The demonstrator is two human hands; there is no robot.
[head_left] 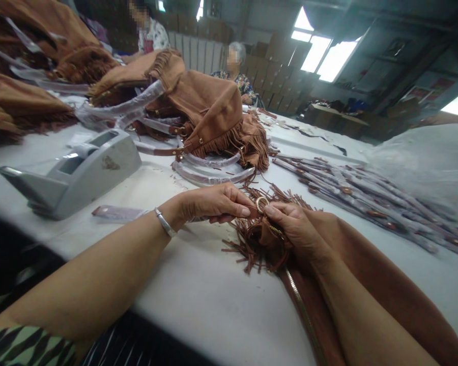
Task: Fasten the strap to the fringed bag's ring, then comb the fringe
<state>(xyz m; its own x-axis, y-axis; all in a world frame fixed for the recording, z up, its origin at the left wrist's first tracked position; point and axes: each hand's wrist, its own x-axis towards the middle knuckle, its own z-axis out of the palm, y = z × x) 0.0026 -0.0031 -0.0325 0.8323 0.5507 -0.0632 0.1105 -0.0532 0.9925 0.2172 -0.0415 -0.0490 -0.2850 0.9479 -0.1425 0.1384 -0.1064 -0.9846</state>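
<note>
Well, leftmost on the white desk [213,305] sits a grey plastic tape dispenser [74,173], well apart from the hands. Beside it, the left hand [209,203], a silver bangle [165,222] on its wrist, has a narrow grip pinching a brown leather tab [251,212] just beside a gold metal ring [262,205]. The right hand [286,226] grips narrowly on a fringed tan suede tassel [257,244] lying on the desk, above a zipped tan suede bag [309,315]. Far off stand fringed tan suede handbags [209,109]; rightward lie plastic-wrapped brown straps [359,203].
</note>
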